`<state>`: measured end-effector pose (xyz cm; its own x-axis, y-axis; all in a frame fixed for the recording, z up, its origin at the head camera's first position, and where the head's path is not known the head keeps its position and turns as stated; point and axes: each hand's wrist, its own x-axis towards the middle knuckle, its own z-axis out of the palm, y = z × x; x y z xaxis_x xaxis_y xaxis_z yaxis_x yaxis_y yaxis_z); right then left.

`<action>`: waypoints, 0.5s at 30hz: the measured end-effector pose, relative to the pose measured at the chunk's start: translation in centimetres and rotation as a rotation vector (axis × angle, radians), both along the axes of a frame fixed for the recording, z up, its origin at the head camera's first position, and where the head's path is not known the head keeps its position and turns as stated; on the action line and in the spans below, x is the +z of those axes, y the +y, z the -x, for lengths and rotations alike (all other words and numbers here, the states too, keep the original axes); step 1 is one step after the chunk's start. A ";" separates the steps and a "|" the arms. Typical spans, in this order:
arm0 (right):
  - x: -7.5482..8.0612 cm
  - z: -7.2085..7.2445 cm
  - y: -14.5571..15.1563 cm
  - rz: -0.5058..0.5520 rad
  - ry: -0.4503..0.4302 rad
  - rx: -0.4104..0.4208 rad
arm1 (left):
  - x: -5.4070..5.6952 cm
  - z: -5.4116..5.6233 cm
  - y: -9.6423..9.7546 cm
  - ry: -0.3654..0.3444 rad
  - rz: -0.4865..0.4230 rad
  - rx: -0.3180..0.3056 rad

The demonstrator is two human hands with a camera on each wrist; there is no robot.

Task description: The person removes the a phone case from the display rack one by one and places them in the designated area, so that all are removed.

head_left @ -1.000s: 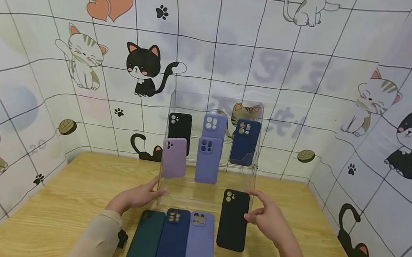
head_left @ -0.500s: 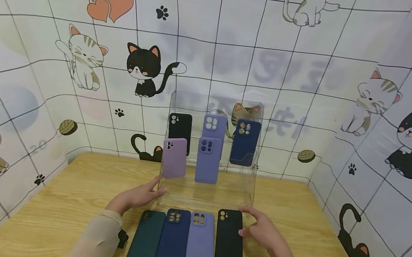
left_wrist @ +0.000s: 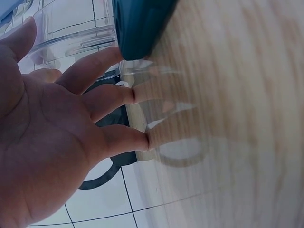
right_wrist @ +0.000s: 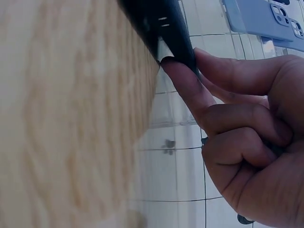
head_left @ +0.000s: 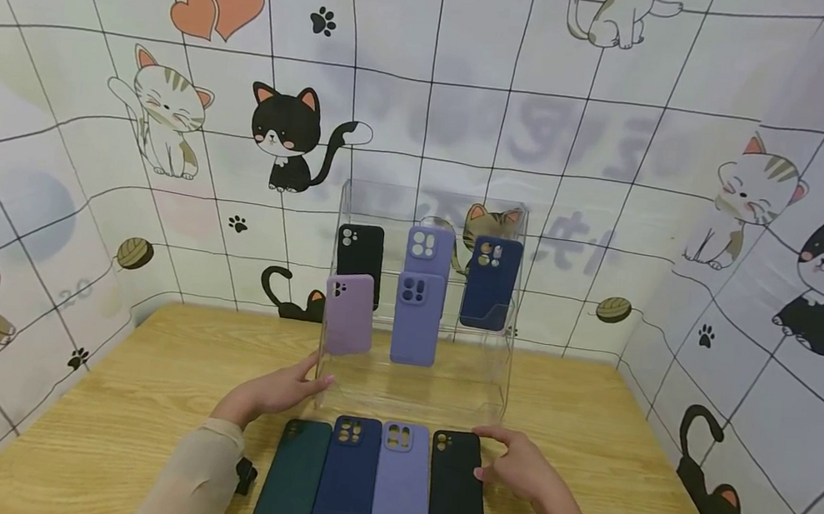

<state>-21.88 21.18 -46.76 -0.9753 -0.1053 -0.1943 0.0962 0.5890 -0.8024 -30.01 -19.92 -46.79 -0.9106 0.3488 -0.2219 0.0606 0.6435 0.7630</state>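
Note:
My right hand (head_left: 521, 467) pinches the right edge of a black phone case (head_left: 458, 496) at the right end of a front row. In the right wrist view the thumb and one finger meet at the case's edge (right_wrist: 164, 28), while other fingers curl into the palm. That row also has a green case (head_left: 292, 479), a dark blue case (head_left: 346, 485) and a lavender case (head_left: 403, 491), all flat on the table. My left hand (head_left: 277, 394) rests on the table by the left side of a clear display stand (head_left: 436, 389), fingers extended in the left wrist view.
Upright on the stand are a black case (head_left: 360, 252), a pink-purple case (head_left: 349, 317), two lavender cases, one (head_left: 416, 329) in front of the other (head_left: 429, 250), and a dark blue case (head_left: 489, 290). Cat-print cloth (head_left: 426, 124) surrounds the wooden table (head_left: 163, 398).
My right hand has brought the black case down and toward me, from tilted above the table to lying beside the lavender one. My left hand has stayed put.

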 end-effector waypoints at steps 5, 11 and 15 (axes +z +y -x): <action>0.1 0.0 -0.2 -0.020 0.012 0.007 | 0.1 0.0 0.0 -0.012 -0.003 0.006; 0.2 0.0 -0.5 -0.074 0.041 0.010 | 0.1 -0.1 -0.1 -0.028 -0.007 0.020; 0.2 0.0 -0.6 -0.088 0.031 -0.013 | 0.1 -0.2 -0.1 -0.033 -0.007 0.018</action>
<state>-21.90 20.56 -46.57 -0.9821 -0.0766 -0.1720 0.0802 0.6563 -0.7502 -29.83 -20.02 -46.68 -0.9088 0.3343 -0.2497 0.0237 0.6389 0.7689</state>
